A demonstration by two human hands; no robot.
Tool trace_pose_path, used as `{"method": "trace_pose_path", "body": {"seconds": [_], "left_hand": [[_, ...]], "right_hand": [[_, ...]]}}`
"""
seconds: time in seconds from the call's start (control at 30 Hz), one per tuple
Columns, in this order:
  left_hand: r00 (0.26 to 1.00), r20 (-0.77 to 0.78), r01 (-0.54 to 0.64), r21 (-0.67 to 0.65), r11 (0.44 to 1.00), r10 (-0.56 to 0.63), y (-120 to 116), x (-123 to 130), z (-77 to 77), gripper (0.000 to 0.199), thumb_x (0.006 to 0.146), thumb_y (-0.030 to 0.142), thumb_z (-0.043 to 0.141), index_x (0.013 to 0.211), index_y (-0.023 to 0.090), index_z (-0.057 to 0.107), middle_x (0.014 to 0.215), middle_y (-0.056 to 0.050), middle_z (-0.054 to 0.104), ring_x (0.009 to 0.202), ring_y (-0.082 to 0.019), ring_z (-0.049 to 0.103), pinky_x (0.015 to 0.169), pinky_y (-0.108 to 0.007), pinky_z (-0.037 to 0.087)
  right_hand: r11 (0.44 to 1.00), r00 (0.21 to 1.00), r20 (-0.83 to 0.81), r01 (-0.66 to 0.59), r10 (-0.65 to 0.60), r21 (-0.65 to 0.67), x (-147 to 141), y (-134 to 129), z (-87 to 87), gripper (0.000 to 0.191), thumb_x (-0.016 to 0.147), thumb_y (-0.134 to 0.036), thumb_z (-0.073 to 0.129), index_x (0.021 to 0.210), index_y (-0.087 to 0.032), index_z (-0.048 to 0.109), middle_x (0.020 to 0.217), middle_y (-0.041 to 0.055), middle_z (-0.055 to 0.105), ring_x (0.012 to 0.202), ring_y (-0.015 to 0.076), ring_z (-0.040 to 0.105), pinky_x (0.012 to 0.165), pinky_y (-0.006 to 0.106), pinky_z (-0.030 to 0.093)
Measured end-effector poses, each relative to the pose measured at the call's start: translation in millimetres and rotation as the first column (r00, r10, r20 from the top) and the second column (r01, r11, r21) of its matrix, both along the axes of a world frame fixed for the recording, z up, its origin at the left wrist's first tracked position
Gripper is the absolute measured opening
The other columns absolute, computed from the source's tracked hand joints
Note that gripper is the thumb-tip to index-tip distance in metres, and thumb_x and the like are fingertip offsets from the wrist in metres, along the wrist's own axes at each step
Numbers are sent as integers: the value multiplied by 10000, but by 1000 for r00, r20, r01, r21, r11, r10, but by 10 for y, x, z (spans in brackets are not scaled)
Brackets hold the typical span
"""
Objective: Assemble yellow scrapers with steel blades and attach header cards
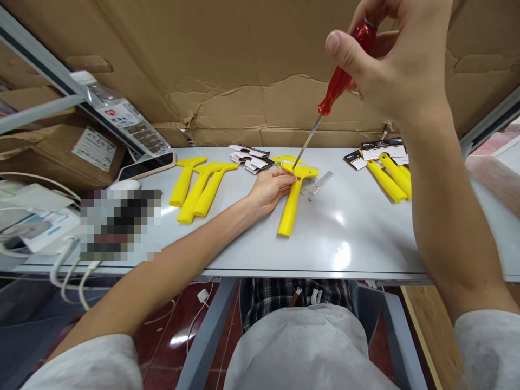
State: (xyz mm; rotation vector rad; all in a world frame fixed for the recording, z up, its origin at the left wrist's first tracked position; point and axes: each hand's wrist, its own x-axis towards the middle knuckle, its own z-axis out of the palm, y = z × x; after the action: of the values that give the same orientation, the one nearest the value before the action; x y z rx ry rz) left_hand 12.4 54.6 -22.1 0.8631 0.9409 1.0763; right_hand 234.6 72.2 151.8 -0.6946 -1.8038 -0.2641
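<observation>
My right hand (390,59) is closed around the red handle of a screwdriver (336,89), raised high at the right. Its metal shaft slants down and left, and the tip meets the head of a yellow scraper (289,211). With fingers pressed to the left side of that head, my left hand (271,189) holds the scraper on the table. The scraper's handle points toward me. Just right of it lie a flat metal blade (320,183) and a tiny screw (310,200). More yellow pieces (280,160) show partly behind the head.
Several yellow scraper handles (203,187) lie left on the grey table (244,244). Folded cards (252,158) sit behind; carded yellow handles (388,176) rest at right. A phone (148,165), a plastic bottle (122,116) and white cables (65,271) are at left. Cardboard (227,65) walls the back.
</observation>
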Motion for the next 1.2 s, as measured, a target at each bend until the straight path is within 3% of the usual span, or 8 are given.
{"method": "trace_pose_path", "body": {"seconds": [0.1, 0.37, 0.5, 0.6, 0.83, 0.9, 1.07, 1.2], "left_hand": [[1000, -4, -5, -5, 1000, 5, 0, 1, -2, 148, 768, 3, 826, 882, 93, 799, 914, -124, 814, 836, -193, 768, 956, -365, 612], [1000, -18, -5, 3, 1000, 5, 16, 7, -15, 178, 744, 21, 858, 884, 107, 790, 887, -115, 809, 840, -206, 772, 959, -385, 618], [1000, -22, -7, 1, 1000, 7, 6, 9, -7, 156, 756, 17, 843, 881, 95, 792, 909, -127, 812, 843, -203, 771, 967, -382, 614], [1000, -20, -6, 1, 1000, 6, 1, 3, -5, 169, 746, 21, 857, 879, 99, 787, 922, -129, 811, 850, -199, 769, 975, -377, 610], [999, -36, 17, 22, 1000, -16, -3, -7, -2, 191, 736, 49, 872, 893, 119, 787, 891, -109, 807, 851, -200, 764, 968, -386, 615], [999, -30, 10, 22, 1000, -10, -2, -4, -3, 194, 730, 43, 872, 884, 119, 783, 894, -108, 808, 850, -203, 765, 967, -392, 616], [1000, -15, -4, 13, 1000, 4, -2, 7, -3, 173, 742, 25, 841, 879, 109, 778, 891, -102, 804, 840, -187, 760, 949, -362, 614], [1000, 0, -4, 27, 1000, 4, -9, 10, -5, 185, 745, 29, 842, 901, 105, 778, 944, -120, 814, 845, -181, 758, 956, -364, 606]], "right_hand": [[998, 992, 125, 17, -11, -52, -13, -75, 10, 49, 900, -256, 618, 907, -229, 658, 798, -37, 647, 828, 157, 665, 757, 318, 493], [950, 967, 112, -197, 229, -242, 9, -136, -14, 405, 699, -127, 544, 1088, -239, 562, 1013, 6, 610, 880, 159, 584, 732, 315, 469], [976, 980, 127, -133, 155, -171, -16, -121, -18, 225, 782, -123, 591, 974, -240, 595, 892, -27, 612, 802, 135, 577, 697, 298, 418], [985, 982, 136, -114, 131, -128, -38, -108, -23, 112, 801, -146, 626, 864, -228, 582, 803, -43, 574, 708, 115, 541, 725, 305, 467], [979, 974, 181, -106, 137, -173, -13, -174, -25, 414, 717, -112, 553, 1097, -259, 625, 994, -38, 686, 875, 154, 665, 693, 294, 542], [982, 979, 163, -93, 120, -163, -19, -153, -34, 377, 756, -140, 595, 1113, -258, 631, 1011, -39, 690, 856, 148, 662, 676, 292, 533], [991, 985, 146, -75, 92, -114, -46, -97, -53, 220, 781, -191, 658, 982, -256, 599, 777, -53, 553, 752, 147, 580, 778, 339, 517], [972, 971, 150, -159, 185, -171, -27, -110, -57, 418, 685, -160, 566, 1089, -261, 600, 897, -35, 649, 849, 170, 647, 666, 308, 438]]}}
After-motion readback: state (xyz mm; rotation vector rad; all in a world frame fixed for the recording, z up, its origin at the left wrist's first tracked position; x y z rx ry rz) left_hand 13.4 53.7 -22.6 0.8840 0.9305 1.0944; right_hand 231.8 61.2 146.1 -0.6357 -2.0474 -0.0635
